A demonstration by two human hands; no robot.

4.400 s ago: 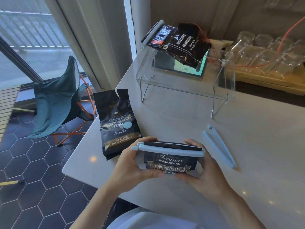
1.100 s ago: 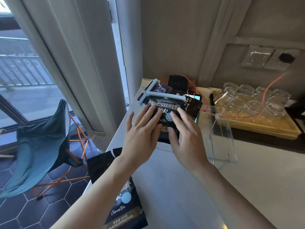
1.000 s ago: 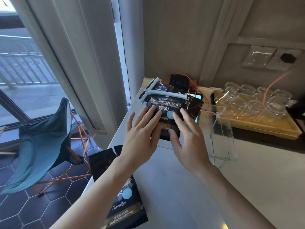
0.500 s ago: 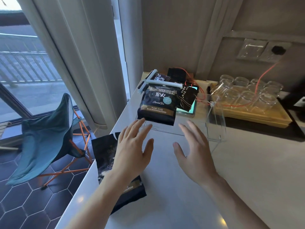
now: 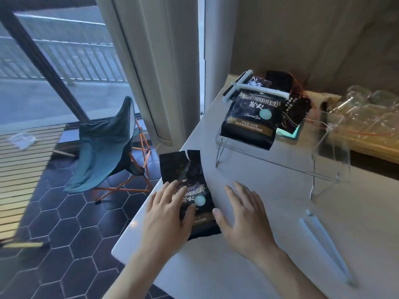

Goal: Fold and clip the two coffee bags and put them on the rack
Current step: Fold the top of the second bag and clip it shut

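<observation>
White counter (image 5: 269, 212) beside a curtained window, with both hands of a person over its near left corner. Clear acrylic rack (image 5: 280, 160) standing towards the back of the counter; one clipped coffee bag (image 5: 250, 124) lies on its left end, the folded top held by a pale blue bag clip (image 5: 259, 91) that runs across the full width, the bottom edge overhanging the front of the rack. Other dark packets lie behind and to the right of this bag on the same rack. Teal folding chair (image 5: 103, 147) with orange legs on the dark hexagonal floor tiles, left of the counter. Wooden tray of clear glasses (image 5: 367, 117) at the far right, behind the rack. Second coffee bag (image 5: 183, 175), unclipped, its torn top open and pointing away from the person, lying flat at the counter's left edge. Left hand (image 5: 166, 214) spread flat, fingers resting on the lower front of this bag, nothing gripped. Right hand (image 5: 244, 216) open with fingers apart, just right of the bag; thumb tip near the bag's right edge, contact not discernible; nothing gripped. Spare bag clip (image 5: 323, 242), pale blue and opened into a narrow V, on the counter well to the right of the right hand
</observation>
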